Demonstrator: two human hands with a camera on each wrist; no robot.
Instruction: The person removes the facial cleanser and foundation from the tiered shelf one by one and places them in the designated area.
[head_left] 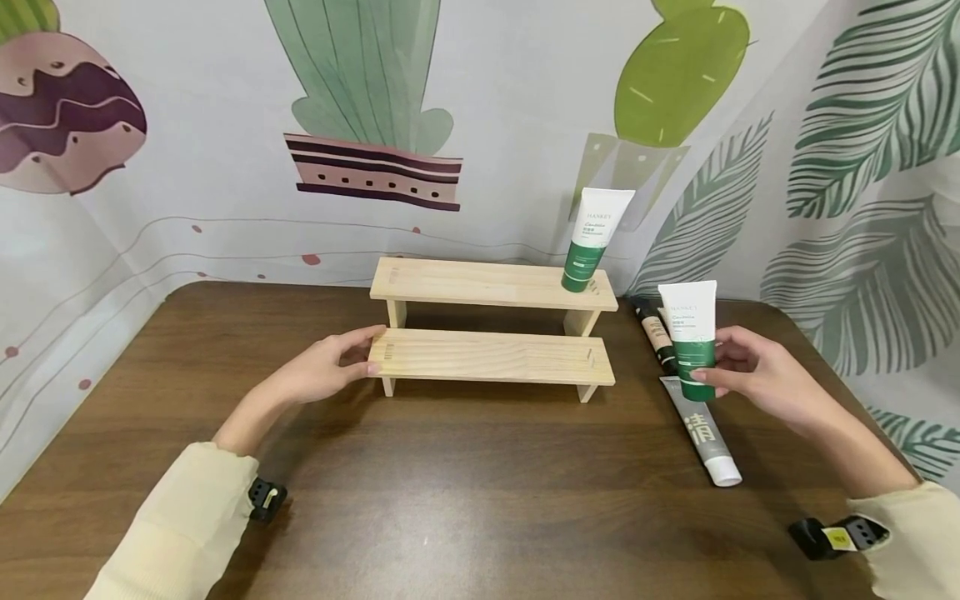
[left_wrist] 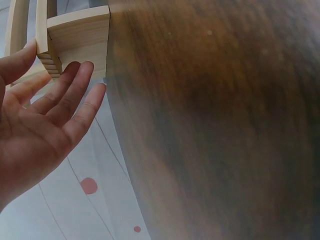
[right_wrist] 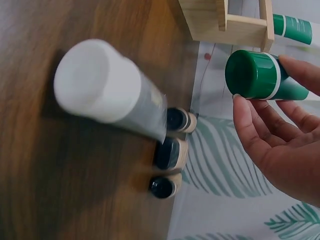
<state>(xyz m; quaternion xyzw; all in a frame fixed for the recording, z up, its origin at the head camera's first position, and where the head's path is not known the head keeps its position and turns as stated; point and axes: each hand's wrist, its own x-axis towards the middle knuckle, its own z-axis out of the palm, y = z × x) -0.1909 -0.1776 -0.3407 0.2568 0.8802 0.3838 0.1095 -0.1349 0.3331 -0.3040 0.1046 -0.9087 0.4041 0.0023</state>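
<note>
My right hand (head_left: 772, 379) pinches a white-and-green squeeze tube (head_left: 693, 346) by its green lower part, cap down, above the table. In the right wrist view its green cap (right_wrist: 250, 75) faces the camera. A matching tube (head_left: 596, 237) stands on the right end of the upper step of a two-step wooden stand (head_left: 487, 354). At the stand's lower step, my left hand (head_left: 322, 367) grips the left end between thumb and forefinger. The left wrist view shows the other fingers spread beside the wooden end (left_wrist: 82, 42).
Below the held tube, a grey tube (head_left: 701, 433) with a white cap lies on the brown table (head_left: 450, 483). Behind it lie several small beige tubes with black caps (right_wrist: 167, 152). A cloth printed with cacti and leaves (head_left: 510, 125) hangs behind the table.
</note>
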